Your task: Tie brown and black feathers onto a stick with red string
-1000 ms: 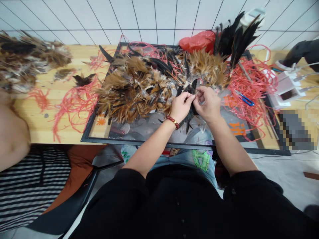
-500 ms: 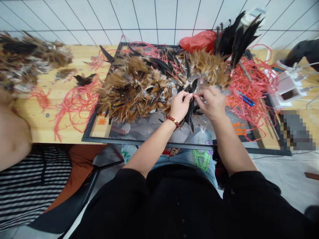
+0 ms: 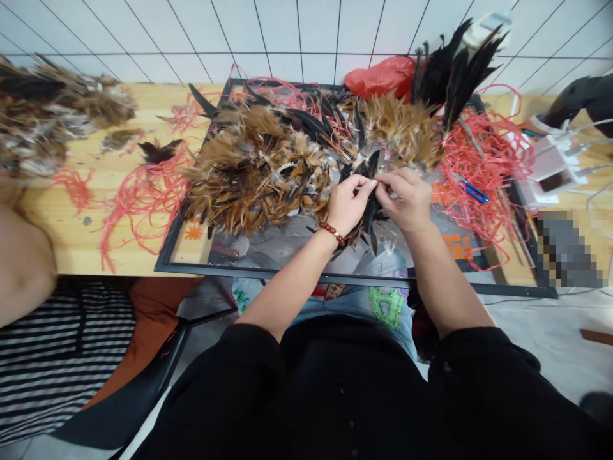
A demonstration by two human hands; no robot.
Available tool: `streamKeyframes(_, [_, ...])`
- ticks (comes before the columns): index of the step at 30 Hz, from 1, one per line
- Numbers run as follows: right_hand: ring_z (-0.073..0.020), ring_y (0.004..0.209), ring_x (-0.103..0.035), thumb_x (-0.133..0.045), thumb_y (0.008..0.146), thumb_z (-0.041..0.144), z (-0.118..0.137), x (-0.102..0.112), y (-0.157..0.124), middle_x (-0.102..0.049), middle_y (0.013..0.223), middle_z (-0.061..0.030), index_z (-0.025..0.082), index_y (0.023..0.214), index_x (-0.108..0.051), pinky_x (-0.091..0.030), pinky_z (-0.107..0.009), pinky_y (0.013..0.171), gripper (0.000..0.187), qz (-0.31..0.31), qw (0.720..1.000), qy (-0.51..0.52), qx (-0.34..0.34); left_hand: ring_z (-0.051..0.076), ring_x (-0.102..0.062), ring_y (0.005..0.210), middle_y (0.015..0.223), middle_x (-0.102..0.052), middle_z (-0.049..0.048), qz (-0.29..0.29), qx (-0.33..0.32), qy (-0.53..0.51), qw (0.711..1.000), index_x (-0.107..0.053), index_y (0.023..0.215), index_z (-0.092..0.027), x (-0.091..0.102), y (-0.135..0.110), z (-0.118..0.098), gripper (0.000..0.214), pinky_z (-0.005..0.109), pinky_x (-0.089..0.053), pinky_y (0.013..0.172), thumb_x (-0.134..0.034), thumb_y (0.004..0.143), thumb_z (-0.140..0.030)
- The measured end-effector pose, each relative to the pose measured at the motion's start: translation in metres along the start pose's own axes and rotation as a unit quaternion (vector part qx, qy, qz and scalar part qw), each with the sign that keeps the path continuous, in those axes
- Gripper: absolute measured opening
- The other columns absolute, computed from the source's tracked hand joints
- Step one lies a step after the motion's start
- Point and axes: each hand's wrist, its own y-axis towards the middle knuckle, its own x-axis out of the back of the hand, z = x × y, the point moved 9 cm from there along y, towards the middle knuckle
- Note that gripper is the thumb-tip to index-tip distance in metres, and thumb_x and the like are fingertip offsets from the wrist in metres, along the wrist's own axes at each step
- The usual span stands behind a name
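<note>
At twelve o'clock, the left hand (image 3: pixel 347 202) pinches black feathers (image 3: pixel 370 220) as the right hand (image 3: pixel 406 199), fingertips closed, contents unclear, edges toward three, apparently mid-work

I count two hands, my left hand (image 3: pixel 350 201) and right hand (image 3: pixel 406 199), one beaded bracelet (image 3: pixel 332 234), one black frame (image 3: pixel 191 269), one red bag (image 3: pixel 380 78), one blue-handled tool (image 3: pixel 476 193), one counter (image 3: pixel 76 249); feathers (image 3: pixel 258 172) and pink strands (image 3: pixel 148 188) beyond counting.
</note>
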Motion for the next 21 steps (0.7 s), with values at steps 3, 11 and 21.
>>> streamKeyframes(3, [-0.0183, 0.077, -0.062, -0.05, 0.096, 0.036, -0.001, 0.002, 0.001, -0.066, 0.087, -0.0075, 0.021, 0.095, -0.067, -0.05, -0.033, 0.071, 0.022, 0.0, 1.0, 0.002, -0.005, 0.011, -0.057, 0.071, 0.073, -0.066, -0.0012, -0.014, 0.014, -0.004, 1.0, -0.065, 0.074, -0.017, 0.003, 0.003, 0.006, 0.024, 0.022, -0.043, 0.07, -0.065, 0.087, -0.038])
streamKeyframes(11, [-0.0216, 0.079, -0.061, -0.043, 0.097, 0.051, 0.007, -0.003, 0.004, -0.064, 0.087, -0.0103, 0.02, 0.09, -0.059, -0.049, -0.036, 0.07, 0.036, 0.047, 0.999, 0.003, 0.022, 0.011, -0.054, 0.067, 0.067, -0.063, -0.0022, -0.038, 0.032, 0.001, 0.999, -0.064, 0.07, -0.017, 0.009, 0.006, 0.007, 0.019, 0.023, -0.041, 0.067, -0.065, 0.087, -0.027])
streamKeyframes(21, [-0.0266, 0.093, -0.061, -0.035, 0.098, 0.053, -0.005, 0.006, 0.003, -0.062, 0.094, -0.013, 0.022, 0.094, -0.057, -0.049, -0.042, 0.079, 0.038, 0.007, 1.0, 0.013, -0.009, 0.01, -0.056, 0.066, 0.071, -0.066, -0.0009, -0.065, 0.075, -0.057, 0.993, -0.063, 0.072, -0.017, 0.014, 0.008, 0.021, 0.024, 0.022, -0.043, 0.068, -0.064, 0.088, -0.034])
